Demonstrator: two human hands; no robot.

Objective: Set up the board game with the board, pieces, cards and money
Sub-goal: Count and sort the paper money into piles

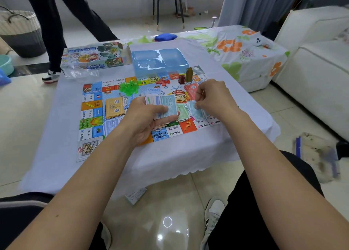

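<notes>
The colourful game board (90,117) lies flat on a white-clothed table. My left hand (145,121) grips a stack of paper money (162,106), a teal 1000 note on top. Over loose teal and green notes (190,112) spread on the board, my right hand (213,96) pinches one of them with curled fingers. A yellow card pile (114,108) sits left of centre and a red card pile (190,91) lies behind my right hand. Green houses (129,88), red houses (164,82) and tall pawns (188,74) stand along the board's far side.
A blue plastic tray insert (160,61) and the game box (92,57) with a clear bag stand at the table's far edge. A person's legs (54,32) are at back left. A small card pack (136,195) lies on the floor by my knees. A sofa (311,70) is on the right.
</notes>
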